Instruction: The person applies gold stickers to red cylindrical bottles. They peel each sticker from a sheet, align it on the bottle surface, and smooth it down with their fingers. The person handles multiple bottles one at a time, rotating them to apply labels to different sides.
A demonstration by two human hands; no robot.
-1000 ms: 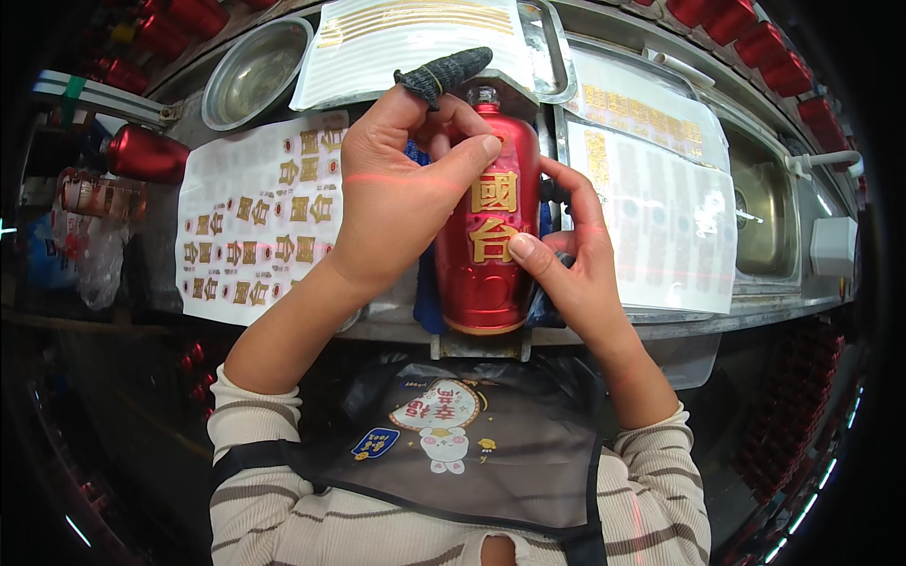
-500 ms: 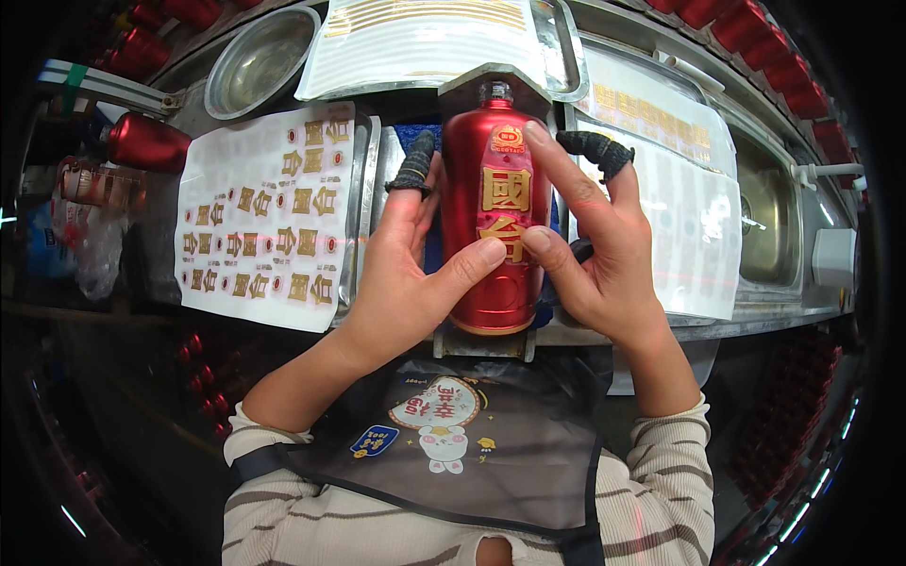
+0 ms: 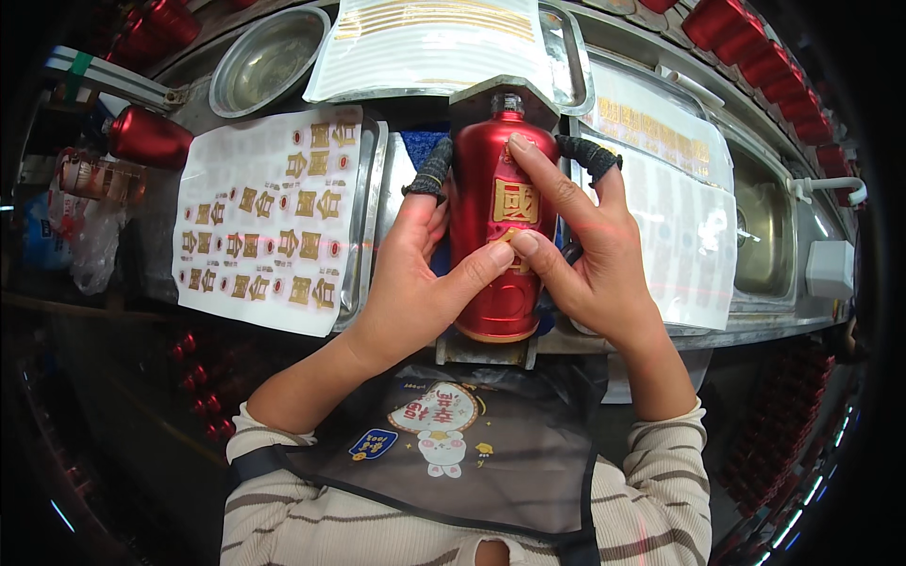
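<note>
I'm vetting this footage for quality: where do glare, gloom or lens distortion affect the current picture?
In the head view, shiny highlights mark the red bottle, though the left hand and right hand look fairly clear; same view, glare whitens the sheet on the right; same view, red rows at lower right are dim, and the corners go black, while the workbench edge bends.

Bright glare streaks the red bottle (image 3: 477,212); the curved edges fall dark.

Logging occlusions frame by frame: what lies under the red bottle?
A grey stand shows beyond both ends of the red bottle, with blue cloth-like material at its left; whatever the bottle covers is hidden.
</note>
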